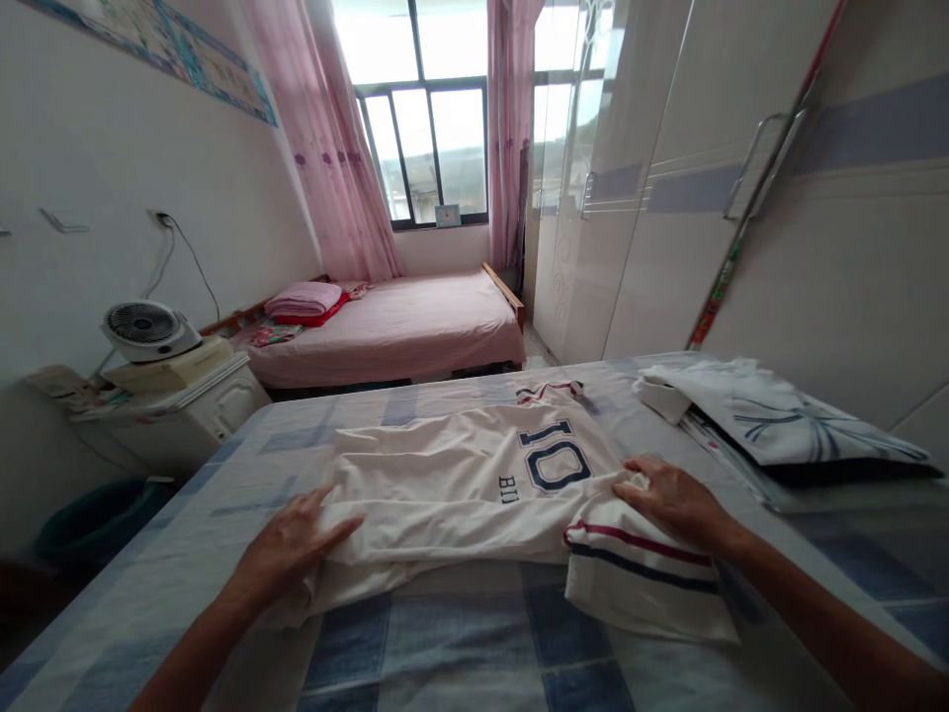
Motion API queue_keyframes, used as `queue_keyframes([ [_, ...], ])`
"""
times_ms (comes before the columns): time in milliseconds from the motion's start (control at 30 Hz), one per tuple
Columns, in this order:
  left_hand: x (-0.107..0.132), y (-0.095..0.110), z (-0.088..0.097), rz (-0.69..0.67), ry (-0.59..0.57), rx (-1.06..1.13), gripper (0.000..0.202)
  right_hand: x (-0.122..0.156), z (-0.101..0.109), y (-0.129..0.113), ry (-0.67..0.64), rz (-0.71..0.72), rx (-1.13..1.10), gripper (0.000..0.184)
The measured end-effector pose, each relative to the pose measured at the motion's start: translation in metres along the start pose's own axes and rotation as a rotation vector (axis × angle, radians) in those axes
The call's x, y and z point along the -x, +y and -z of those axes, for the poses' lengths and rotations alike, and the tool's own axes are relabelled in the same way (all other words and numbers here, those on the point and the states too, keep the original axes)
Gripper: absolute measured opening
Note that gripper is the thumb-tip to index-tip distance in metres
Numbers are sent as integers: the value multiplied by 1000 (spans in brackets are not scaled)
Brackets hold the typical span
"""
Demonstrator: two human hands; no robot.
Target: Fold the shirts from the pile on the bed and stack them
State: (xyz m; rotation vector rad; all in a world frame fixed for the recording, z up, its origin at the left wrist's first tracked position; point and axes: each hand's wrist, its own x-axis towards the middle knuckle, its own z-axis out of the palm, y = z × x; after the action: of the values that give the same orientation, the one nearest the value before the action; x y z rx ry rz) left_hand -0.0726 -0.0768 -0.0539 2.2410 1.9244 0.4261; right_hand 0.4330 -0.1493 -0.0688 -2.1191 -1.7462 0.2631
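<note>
The shirt (460, 485) is lying across the bed (445, 653), number up. The left hand (293, 549) is resting flat on its left edge, fingers loosely spread. The right hand (671, 499) is pressing beside the striped sleeve (645, 578); its fingertips are curling out of sight, so I cannot tell whether they are pinching.

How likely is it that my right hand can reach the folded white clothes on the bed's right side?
Probably yes. The right hand rests on the jersey sleeve, and the folded white clothes lie close beyond it, with only bare bedsheet between.

Desk fan (144, 329), pink bed (415, 326), wardrobe (667, 247)
</note>
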Motion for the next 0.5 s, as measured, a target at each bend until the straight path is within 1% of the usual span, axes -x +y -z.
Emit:
queue_keyframes([
  [67,-1,10,0,17,-44,18,59,-3,-2,-6,29,41,-34,28],
  [133,-6,18,5,39,-111,57,50,-9,3,-13,84,51,-102,19],
  [200,-11,22,17,60,-138,108,45,-12,16,-18,130,36,-192,15],
  [267,-13,17,36,49,-103,164,44,-11,35,-21,117,29,-280,14],
  [333,-8,5,56,23,-83,182,43,-5,54,-20,12,42,-341,14],
  [400,0,-10,70,0,-152,151,40,3,66,-13,-178,84,-371,16],
  [467,7,-23,74,-1,-243,95,40,7,68,-4,-374,123,-361,21],
  [500,8,-28,72,5,-266,72,41,6,66,1,-428,118,-338,25],
])
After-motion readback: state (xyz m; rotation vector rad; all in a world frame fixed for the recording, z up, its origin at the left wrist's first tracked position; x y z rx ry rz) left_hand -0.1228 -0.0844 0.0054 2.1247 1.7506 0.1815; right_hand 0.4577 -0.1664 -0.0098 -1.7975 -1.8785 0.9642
